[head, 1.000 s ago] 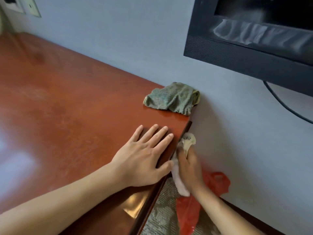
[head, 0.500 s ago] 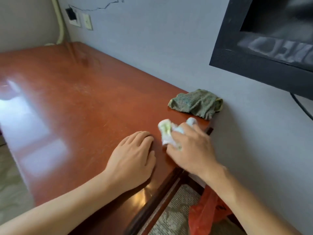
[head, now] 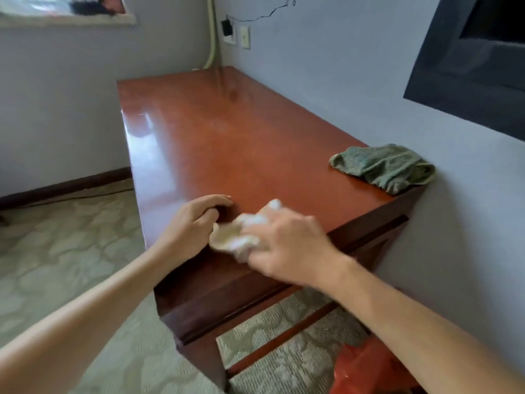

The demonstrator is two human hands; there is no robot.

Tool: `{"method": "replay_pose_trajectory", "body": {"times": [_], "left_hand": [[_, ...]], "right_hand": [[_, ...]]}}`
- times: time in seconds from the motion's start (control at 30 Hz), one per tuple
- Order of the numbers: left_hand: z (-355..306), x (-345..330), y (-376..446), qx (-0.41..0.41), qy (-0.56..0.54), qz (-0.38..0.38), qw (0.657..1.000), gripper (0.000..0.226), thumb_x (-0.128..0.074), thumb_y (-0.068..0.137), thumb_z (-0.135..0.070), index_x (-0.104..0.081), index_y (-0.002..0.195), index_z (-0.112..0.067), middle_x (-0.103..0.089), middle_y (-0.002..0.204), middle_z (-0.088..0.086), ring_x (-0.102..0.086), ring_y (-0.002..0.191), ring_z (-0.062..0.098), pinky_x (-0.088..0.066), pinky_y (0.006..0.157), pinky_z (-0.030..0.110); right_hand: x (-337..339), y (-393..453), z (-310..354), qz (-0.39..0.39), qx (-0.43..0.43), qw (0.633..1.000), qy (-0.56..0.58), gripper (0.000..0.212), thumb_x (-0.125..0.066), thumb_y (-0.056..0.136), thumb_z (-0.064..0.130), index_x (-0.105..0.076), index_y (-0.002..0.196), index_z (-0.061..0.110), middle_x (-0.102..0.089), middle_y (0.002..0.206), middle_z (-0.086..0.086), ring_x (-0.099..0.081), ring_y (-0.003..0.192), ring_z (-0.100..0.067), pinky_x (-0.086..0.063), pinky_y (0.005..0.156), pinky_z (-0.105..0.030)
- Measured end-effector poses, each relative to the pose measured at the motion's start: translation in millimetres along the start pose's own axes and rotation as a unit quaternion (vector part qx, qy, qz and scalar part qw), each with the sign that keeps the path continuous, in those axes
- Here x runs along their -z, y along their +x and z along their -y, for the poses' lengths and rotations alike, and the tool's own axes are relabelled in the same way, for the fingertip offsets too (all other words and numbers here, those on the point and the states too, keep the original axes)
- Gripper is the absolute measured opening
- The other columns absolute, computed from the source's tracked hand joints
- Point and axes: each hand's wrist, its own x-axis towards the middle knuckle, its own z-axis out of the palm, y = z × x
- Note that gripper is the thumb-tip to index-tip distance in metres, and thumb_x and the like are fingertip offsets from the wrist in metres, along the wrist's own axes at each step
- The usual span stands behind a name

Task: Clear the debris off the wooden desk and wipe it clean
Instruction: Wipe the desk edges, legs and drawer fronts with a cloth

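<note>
The glossy reddish wooden desk [head: 227, 143] runs along the grey wall. My right hand [head: 287, 245] grips a crumpled white tissue wad [head: 238, 237] and holds it on the desk's near end, blurred by motion. My left hand [head: 196, 220] rests on the desktop just left of the wad, its fingers loosely curled and holding nothing. A crumpled green cloth [head: 383, 166] lies at the desk's near right corner, against the wall.
A dark TV screen [head: 468, 66] hangs on the wall above the cloth. A red plastic bag [head: 366, 368] sits on the floor under the desk's near end. Patterned carpet [head: 71, 251] lies to the left. Wall sockets [head: 235, 35] sit at the far end.
My right hand has come up from beside the desk's end with the tissue wad and moved left across the desktop. My left hand has curled its fingers and slid left.
</note>
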Motion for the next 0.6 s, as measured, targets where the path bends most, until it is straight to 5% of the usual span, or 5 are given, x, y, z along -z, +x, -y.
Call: {"method": "replay_pose_trajectory", "body": {"times": [0.1, 0.23, 0.37, 0.43, 0.6], "left_hand": [[1.0, 0.2, -1.1, 0.033, -0.035, -0.023, 0.999, 0.042, -0.044, 0.086, -0.016, -0.078, 0.11, -0.023, -0.071, 0.126, -0.014, -0.06, 0.125, 0.005, -0.042, 0.113, 0.027], [4.1, -4.1, -4.0, 0.033, 0.015, -0.074, 0.997, 0.04, -0.049, 0.09, -0.001, -0.078, 0.11, -0.018, -0.074, 0.121, -0.008, -0.065, 0.121, 0.012, -0.047, 0.108, 0.029], [1.3, -5.9, -4.4, 0.003, 0.103, -0.051, 0.993, 0.049, -0.044, 0.077, -0.019, -0.076, 0.113, -0.022, -0.071, 0.124, -0.014, -0.065, 0.113, 0.013, -0.05, 0.095, 0.029], [-1.2, -8.3, -4.9, 0.0, 0.165, -0.039, 0.986, 0.05, -0.044, 0.078, -0.025, -0.073, 0.118, -0.024, -0.066, 0.13, -0.016, -0.062, 0.111, 0.013, -0.046, 0.087, 0.026], [1.2, -21.4, -6.4, -0.064, 0.228, -0.006, 0.971, 0.045, -0.045, 0.091, -0.027, -0.062, 0.129, -0.008, -0.057, 0.135, 0.003, -0.049, 0.124, 0.021, -0.037, 0.116, 0.04]], "right_hand": [[2.5, 13.5, -30.0, -0.062, -0.195, 0.978, -0.045, 0.038, -0.052, 0.086, 0.05, -0.069, 0.114, 0.03, -0.058, 0.112, -0.003, -0.056, 0.113, -0.034, -0.052, 0.078, -0.042], [-15.3, 12.6, 1.0, -0.041, 0.014, 0.998, -0.037, 0.039, -0.045, 0.081, 0.057, -0.069, 0.102, 0.035, -0.057, 0.103, 0.004, -0.058, 0.107, -0.028, -0.049, 0.063, -0.037], [-15.8, 47.7, -15.6, -0.041, -0.152, 0.987, 0.01, 0.037, -0.056, 0.089, 0.055, -0.066, 0.12, 0.036, -0.052, 0.115, 0.001, -0.048, 0.124, -0.028, -0.051, 0.084, -0.04], [-24.5, 52.2, -12.2, -0.054, -0.143, 0.986, -0.065, 0.036, -0.053, 0.092, 0.052, -0.068, 0.118, 0.032, -0.052, 0.112, 0.0, -0.049, 0.119, -0.032, -0.05, 0.079, -0.039], [-32.3, 48.2, -14.8, -0.09, -0.153, 0.982, -0.063, 0.038, -0.053, 0.089, 0.054, -0.069, 0.118, 0.036, -0.056, 0.123, 0.001, -0.049, 0.109, -0.031, -0.047, 0.086, -0.043]]}}
